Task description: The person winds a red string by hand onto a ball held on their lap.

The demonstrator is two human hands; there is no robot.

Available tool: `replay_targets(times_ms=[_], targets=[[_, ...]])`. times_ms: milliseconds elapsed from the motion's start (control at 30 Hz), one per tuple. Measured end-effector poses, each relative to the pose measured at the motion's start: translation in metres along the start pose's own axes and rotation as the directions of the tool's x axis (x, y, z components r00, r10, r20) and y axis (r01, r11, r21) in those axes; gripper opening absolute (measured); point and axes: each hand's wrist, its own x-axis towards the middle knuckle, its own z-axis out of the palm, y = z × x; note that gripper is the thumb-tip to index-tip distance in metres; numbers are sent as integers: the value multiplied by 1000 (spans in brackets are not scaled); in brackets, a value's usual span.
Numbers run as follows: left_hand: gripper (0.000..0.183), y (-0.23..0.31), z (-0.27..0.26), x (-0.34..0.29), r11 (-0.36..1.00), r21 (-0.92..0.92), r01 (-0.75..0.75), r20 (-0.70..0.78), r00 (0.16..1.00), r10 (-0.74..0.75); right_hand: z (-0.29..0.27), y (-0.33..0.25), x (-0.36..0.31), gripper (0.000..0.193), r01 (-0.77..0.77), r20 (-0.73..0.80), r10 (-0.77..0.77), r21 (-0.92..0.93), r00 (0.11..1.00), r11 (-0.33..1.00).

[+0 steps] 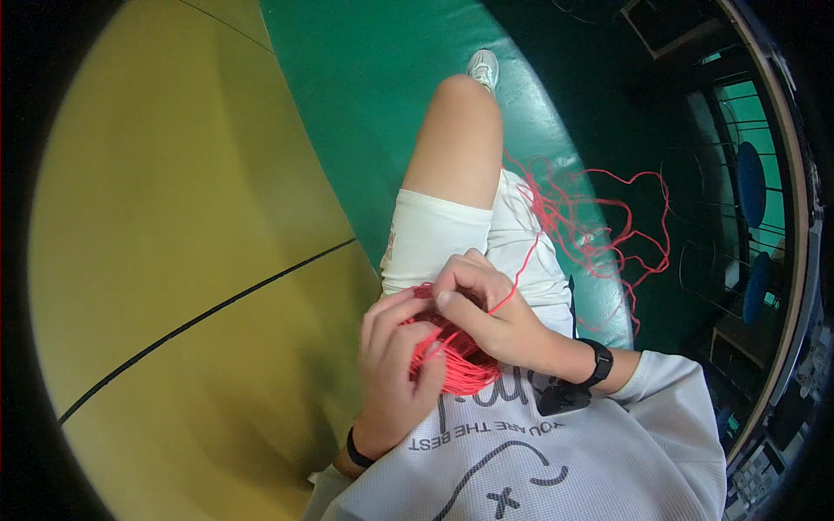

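Note:
A bundle of red cord [469, 372], wound in many loops, sits in front of my shirt between my two hands. My left hand [395, 352] wraps round its left side, fingers curled over the strands. Over the top of the bundle, my right hand [482, 300] is closed with thumb and fingers pinched on the cord. One strand [528, 260] runs from under my right hand up to a loose tangle of red cord [565, 213] beside my thigh. My fingers hide part of the bundle.
I sit on a green padded mat [347, 87] next to a yellow one [191, 217]. Loose cord loops [647, 252] trail over the mat's right edge above a dark green floor [625, 130]. Blue round seats [751, 187] stand at the far right.

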Motion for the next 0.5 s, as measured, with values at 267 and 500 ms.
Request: replay_targets(times_ms=[267, 500], targets=[[15, -42, -14, -16, 882, -466, 71, -11, 996, -87, -14, 42, 2, 31, -281, 171, 223, 581, 960, 764], [21, -42, -33, -28, 857, -492, 154, 81, 988, -130, 18, 52, -1, 35, -12, -117, 63, 395, 991, 919]])
